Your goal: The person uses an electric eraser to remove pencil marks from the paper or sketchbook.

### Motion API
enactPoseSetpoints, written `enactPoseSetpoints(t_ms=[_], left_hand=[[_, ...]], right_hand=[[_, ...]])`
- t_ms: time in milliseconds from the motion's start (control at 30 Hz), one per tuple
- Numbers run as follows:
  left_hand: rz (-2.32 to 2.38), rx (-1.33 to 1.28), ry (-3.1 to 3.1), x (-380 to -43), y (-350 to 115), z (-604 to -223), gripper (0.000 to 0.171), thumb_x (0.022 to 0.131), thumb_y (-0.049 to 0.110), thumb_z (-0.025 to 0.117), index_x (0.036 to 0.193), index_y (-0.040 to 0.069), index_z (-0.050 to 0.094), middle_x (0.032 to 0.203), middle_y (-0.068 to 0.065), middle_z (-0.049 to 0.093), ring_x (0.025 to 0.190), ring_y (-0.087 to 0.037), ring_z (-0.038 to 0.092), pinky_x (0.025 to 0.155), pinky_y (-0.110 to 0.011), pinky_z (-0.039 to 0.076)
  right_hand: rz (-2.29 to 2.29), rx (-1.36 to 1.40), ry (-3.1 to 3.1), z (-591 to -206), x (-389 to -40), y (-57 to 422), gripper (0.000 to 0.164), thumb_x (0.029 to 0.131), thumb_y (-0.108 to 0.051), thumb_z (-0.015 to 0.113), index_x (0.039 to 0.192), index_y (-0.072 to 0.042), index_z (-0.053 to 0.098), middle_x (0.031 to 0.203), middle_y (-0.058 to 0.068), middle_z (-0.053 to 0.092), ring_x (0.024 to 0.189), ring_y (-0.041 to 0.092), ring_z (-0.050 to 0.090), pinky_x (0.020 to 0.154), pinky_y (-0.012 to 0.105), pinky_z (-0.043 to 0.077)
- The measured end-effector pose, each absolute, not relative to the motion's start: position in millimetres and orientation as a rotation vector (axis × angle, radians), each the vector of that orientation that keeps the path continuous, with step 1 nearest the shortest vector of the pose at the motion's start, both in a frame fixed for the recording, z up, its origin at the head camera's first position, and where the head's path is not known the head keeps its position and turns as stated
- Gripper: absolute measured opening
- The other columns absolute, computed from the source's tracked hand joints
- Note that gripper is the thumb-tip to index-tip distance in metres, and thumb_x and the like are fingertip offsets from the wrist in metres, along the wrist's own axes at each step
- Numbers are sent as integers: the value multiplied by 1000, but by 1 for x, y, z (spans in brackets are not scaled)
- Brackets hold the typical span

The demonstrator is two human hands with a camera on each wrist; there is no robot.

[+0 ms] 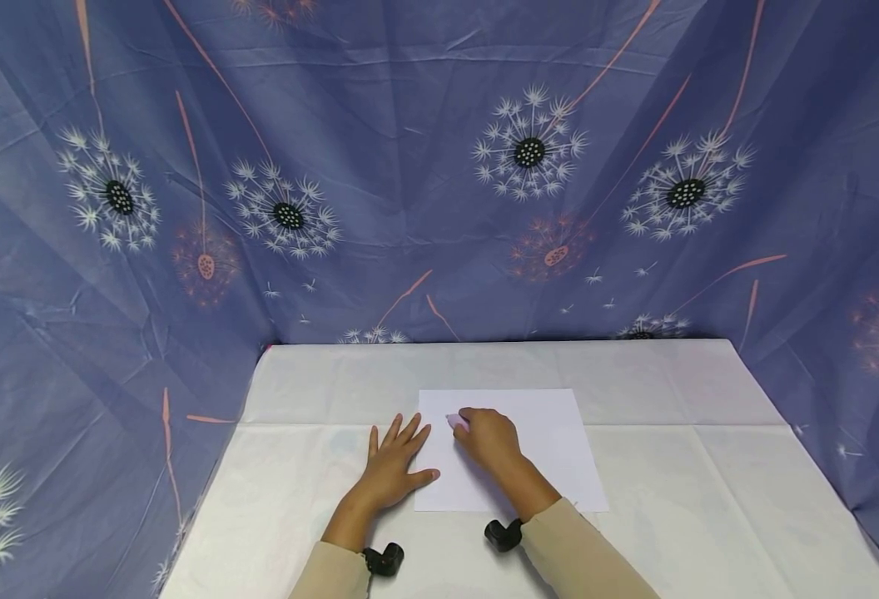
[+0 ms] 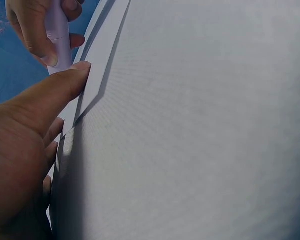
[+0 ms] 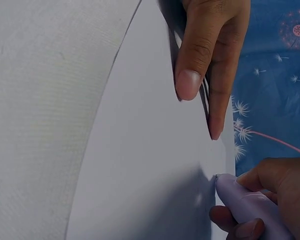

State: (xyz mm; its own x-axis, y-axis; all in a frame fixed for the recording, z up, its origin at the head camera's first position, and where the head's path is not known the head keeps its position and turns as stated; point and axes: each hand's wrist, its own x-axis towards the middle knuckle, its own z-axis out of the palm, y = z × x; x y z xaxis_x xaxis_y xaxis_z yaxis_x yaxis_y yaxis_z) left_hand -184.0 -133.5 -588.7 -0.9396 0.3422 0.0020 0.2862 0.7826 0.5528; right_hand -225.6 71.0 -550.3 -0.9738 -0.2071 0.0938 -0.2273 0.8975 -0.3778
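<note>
A white sheet of paper lies in front of me. My right hand grips a thick lavender pen, with its small dark tip at the paper in the upper left part of the sheet. In the right wrist view, thumb and fingers wrap round the pen's rounded body. Flat with spread fingers, my left hand rests at the sheet's left edge. Its thumb lies on the paper, while the other fingers reach along the left border. The left wrist view shows this thumb in front of the pen's lower end.
A white cloth with fold creases covers the table. Blue fabric with dandelion prints hangs behind it and at both sides. Black devices sit on both wrists, the left one and the right one, below beige sleeves.
</note>
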Motion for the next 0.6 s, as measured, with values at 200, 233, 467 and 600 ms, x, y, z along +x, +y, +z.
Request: enactPoseSetpoints(t_ms=[200,233,467,600], left_hand=[[856,518,2884,-185,-134,-590,77,91,50,69,155,14,43,167,-8,29,157,-42,13,120,-73,-2],[855,518,2884,-185,-134,-591,77,91,50,69,155,14,43,167,-8,29,157,-42,13,120,-73,-2],[861,513,2879,-184,-134,-591,77,91,51,69,155,14,43,168,-8,29,158,-41,12,120,-73,-2],[861,516,2878,-184,-135,-591,77,92,51,69,155,14,43,168,-8,29,158,-41,12,120,-73,-2]], right_hand=[[598,292,-3041,-549,-227,71,33,93,-27,69,120,-10,75,111,13,78,102,36,74,84,49,59],[601,283,-3045,-549,-227,71,33,93,-27,68,121,-10,74,111,13,77,103,36,73,85,49,59],[618,324,-3040,-549,-226,69,34,93,-27,68,121,-10,74,111,13,77,102,36,73,85,49,59],[612,319,-3037,-550,-226,70,34,93,-27,67,121,-9,74,110,14,77,101,36,74,85,48,59]])
